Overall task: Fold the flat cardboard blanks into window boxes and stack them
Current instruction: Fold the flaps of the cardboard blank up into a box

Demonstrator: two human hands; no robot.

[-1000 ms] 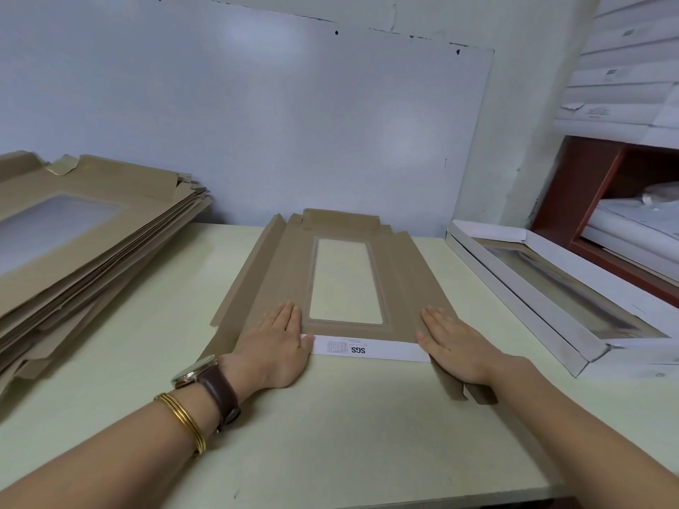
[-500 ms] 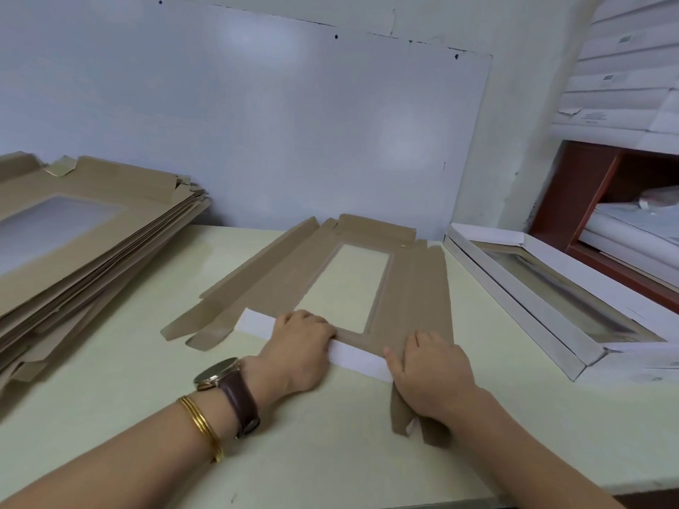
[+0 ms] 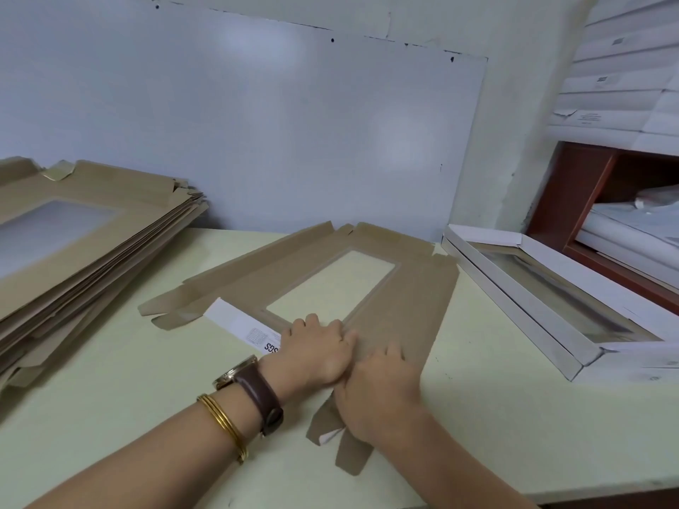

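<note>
A flat brown cardboard blank (image 3: 415,303) with a clear window lies skewed on the pale table (image 3: 128,380). Its near end flap (image 3: 239,321) is folded over, showing a white printed face. My left hand (image 3: 312,354) sits on that fold at the window's near corner, fingers curled down over it. My right hand (image 3: 382,394) lies right beside it, touching it, fingers curled onto the blank's near right end. Small tabs stick out below my right hand. A folded white window box (image 3: 551,303) lies to the right.
A tall pile of flat brown blanks (image 3: 92,251) fills the left of the table. Against the wall leans a white board (image 3: 257,123). A red-brown shelf (image 3: 588,200) with white items and stacked white boxes (image 3: 624,86) stands at the right. The table's front edge runs near bottom right.
The blank has turned further clockwise on the table. My hands, flat and apart on the flap a second ago, have curled and come together at its right end.
</note>
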